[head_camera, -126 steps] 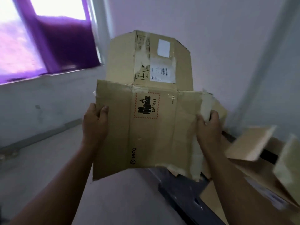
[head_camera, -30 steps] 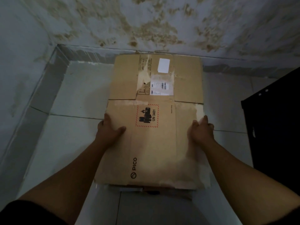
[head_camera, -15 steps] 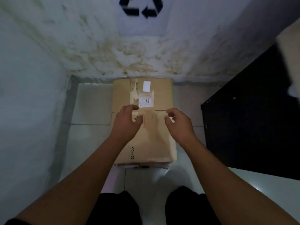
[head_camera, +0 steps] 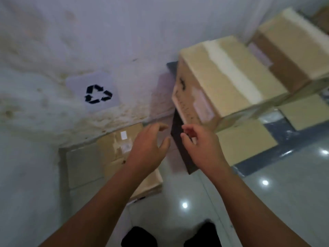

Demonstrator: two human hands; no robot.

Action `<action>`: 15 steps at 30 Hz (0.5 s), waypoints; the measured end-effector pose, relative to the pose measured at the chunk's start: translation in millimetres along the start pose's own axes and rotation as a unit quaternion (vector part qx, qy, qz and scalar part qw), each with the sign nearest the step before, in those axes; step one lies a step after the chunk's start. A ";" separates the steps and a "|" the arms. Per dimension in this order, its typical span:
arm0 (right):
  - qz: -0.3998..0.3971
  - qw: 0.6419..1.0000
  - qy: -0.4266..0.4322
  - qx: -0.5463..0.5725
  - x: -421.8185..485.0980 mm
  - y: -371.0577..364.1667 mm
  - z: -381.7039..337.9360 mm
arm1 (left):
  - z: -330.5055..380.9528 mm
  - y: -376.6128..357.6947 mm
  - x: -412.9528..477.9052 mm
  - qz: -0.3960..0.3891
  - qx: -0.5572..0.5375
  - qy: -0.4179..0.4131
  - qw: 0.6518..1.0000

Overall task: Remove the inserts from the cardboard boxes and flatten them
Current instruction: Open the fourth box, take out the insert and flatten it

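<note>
Cardboard lies flat on the tiled floor (head_camera: 178, 189): the flattened box (head_camera: 110, 152), with white labels on its top face, rests against the foot of the stained wall (head_camera: 53, 50). On the wall above the flattened box is a white recycling sign (head_camera: 97, 93). The left hand (head_camera: 147, 148) hovers over the right end of the flattened box, fingers spread and loosely bent, gripping nothing. The right hand (head_camera: 199, 145) hangs just right of the flattened box, fingers also loose and empty. Right of the flattened box stands a dark platform (head_camera: 183, 154) carrying a taped cardboard box (head_camera: 222, 81), still in shape. A second taped box (head_camera: 292, 50) sits farther right, well apart from the flattened box. The picture is blurred.
</note>
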State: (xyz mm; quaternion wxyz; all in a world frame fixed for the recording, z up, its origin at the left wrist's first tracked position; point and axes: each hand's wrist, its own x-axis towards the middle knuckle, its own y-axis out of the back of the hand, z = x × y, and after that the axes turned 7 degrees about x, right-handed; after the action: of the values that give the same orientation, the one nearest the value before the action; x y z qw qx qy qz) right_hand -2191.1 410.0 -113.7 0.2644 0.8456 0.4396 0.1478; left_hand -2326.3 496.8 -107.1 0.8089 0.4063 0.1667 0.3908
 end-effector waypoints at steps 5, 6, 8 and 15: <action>0.050 0.999 -0.019 -0.004 -5.7 120.8 39.6 | 115.8 -41.7 21.6 -0.022 -0.003 -0.048 0.999; 0.056 0.998 -0.025 -0.001 -5.5 146.2 53.3 | 138.8 -55.6 25.4 -0.025 -0.005 -0.055 0.998; 0.065 0.997 -0.033 0.003 -3.1 197.2 80.9 | 184.1 -84.3 33.5 -0.031 -0.012 -0.046 0.998; 0.082 0.996 -0.041 0.000 12.1 352.6 159.5 | 325.1 -163.5 63.1 -0.023 0.011 -0.048 0.999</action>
State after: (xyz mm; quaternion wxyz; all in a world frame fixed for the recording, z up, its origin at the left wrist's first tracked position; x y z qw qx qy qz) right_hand -1872.7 202.3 -40.2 0.2693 0.8841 0.3577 0.1337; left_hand -2013.8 314.3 -33.1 0.8205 0.4293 0.1408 0.3502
